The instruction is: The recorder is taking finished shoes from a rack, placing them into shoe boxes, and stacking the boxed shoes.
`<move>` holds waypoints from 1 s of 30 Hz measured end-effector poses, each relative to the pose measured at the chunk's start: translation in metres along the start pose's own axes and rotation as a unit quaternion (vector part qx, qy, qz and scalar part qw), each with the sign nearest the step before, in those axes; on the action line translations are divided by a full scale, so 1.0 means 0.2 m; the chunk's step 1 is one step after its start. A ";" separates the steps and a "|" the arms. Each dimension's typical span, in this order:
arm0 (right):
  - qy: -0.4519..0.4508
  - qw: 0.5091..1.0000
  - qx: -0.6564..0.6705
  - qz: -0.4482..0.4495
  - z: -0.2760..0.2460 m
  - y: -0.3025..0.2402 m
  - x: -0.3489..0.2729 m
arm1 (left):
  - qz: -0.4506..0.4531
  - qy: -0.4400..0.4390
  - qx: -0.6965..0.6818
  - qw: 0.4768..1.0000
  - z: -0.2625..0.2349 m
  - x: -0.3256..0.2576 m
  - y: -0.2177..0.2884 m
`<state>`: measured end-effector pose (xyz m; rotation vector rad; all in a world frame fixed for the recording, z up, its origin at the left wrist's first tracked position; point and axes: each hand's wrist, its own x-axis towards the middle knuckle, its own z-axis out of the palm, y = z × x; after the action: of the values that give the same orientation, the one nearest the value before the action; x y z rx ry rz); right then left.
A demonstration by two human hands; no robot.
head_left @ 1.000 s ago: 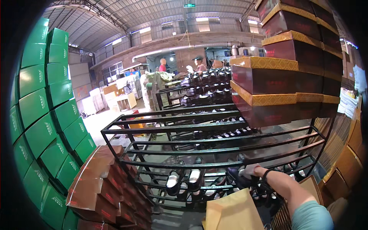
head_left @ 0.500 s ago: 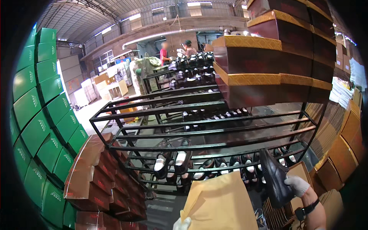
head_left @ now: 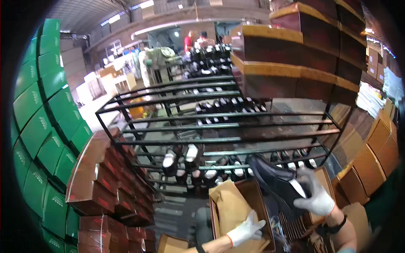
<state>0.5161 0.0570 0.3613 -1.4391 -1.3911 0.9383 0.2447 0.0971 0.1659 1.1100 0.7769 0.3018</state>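
Note:
My left hand point(head_left: 246, 231), in a white glove, lies with fingers stretched out on brown paper point(head_left: 230, 202). That paper sits inside an open shoebox point(head_left: 261, 202) with dark red-brown walls. In my right hand point(head_left: 314, 196), also gloved, is a black leather shoe point(head_left: 274, 181), held near its heel end. A pale insole shows between the thumb and fingers. The shoe is tilted, its toe toward the upper left, over the box's right side. Whether a second shoe is under it, I cannot tell.
A black metal rack point(head_left: 228, 137) stands ahead, with shoes on its lower bars and large brown boxes point(head_left: 270, 84) on top. Green boxes point(head_left: 31, 135) and red-brown boxes point(head_left: 97, 181) are stacked left. Cartons point(head_left: 367, 160) line the right. Two people stand far back.
My left hand has moved from the paper's lower edge to press on it inside the box, now in view. The black shoe has moved up and left, turning to lie more slanted.

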 end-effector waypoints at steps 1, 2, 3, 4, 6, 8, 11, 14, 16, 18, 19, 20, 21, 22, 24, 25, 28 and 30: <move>0.000 0.994 -0.105 -0.017 -0.03 -0.02 0.05 | 0.020 0.001 0.150 0.989 0.00 0.00 0.05; -0.035 0.981 -0.181 -0.053 -0.07 -0.08 0.09 | 0.064 0.033 0.211 0.975 0.05 -0.04 0.14; -0.054 0.970 -0.215 -0.097 -0.05 -0.16 0.15 | 0.102 0.075 0.270 0.955 0.09 -0.08 0.22; -0.095 0.951 -0.267 -0.123 -0.03 -0.28 0.22 | 0.139 0.053 0.330 0.932 0.09 -0.12 0.20; -0.184 0.894 -0.354 -0.206 -0.01 -0.43 0.37 | 0.318 0.010 0.492 0.810 0.12 -0.22 0.22; -0.288 0.799 -0.438 -0.295 -0.01 -0.64 0.51 | 0.370 0.001 0.554 0.746 0.18 -0.30 0.29; -0.465 0.667 -0.480 -0.331 0.16 -0.85 0.67 | 0.378 -0.034 0.549 0.745 0.18 -0.37 0.27; -0.565 0.476 -0.656 -0.154 0.65 -0.76 0.73 | 0.319 -0.111 0.488 0.805 0.21 -0.37 0.24; -0.562 0.581 -0.541 -0.232 0.74 -0.49 0.77 | 0.395 -0.071 0.386 0.830 0.18 -0.36 0.25; -0.391 0.762 -0.380 -0.348 0.62 -0.28 0.79 | 0.429 0.028 0.320 0.844 0.08 -0.39 0.37; -0.244 0.821 -0.257 -0.447 0.53 -0.14 0.77 | 0.416 0.091 0.379 0.822 -0.03 -0.35 0.39; -0.144 0.906 -0.214 -0.336 0.49 -0.12 0.70 | 0.459 0.155 0.345 0.804 -0.19 -0.18 0.32; -0.037 0.964 -0.167 -0.204 0.40 -0.05 0.62 | 0.454 0.277 0.410 0.741 -0.26 -0.18 0.42; 0.105 0.968 -0.089 -0.208 0.26 0.26 0.63 | 0.451 0.282 0.445 0.720 -0.29 -0.11 0.52; 0.243 0.928 -0.267 -0.091 0.00 0.74 0.47 | 0.390 0.233 0.462 0.762 -0.36 0.03 0.59; 0.278 0.863 -0.415 -0.070 -0.11 1.12 0.39 | 0.332 0.170 0.440 0.817 -0.38 0.09 0.59; 0.250 0.814 -0.515 0.094 -0.33 1.88 0.02 | 0.372 0.197 0.481 0.769 -0.40 0.20 0.50; 0.248 0.811 -0.523 0.087 -0.39 2.14 -0.12 | 0.371 0.209 0.501 0.753 -0.39 0.21 0.49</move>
<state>0.7216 0.0405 -0.0228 -2.4188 -1.4014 -0.2607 0.2353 0.2182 0.2179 2.4491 0.8679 0.8896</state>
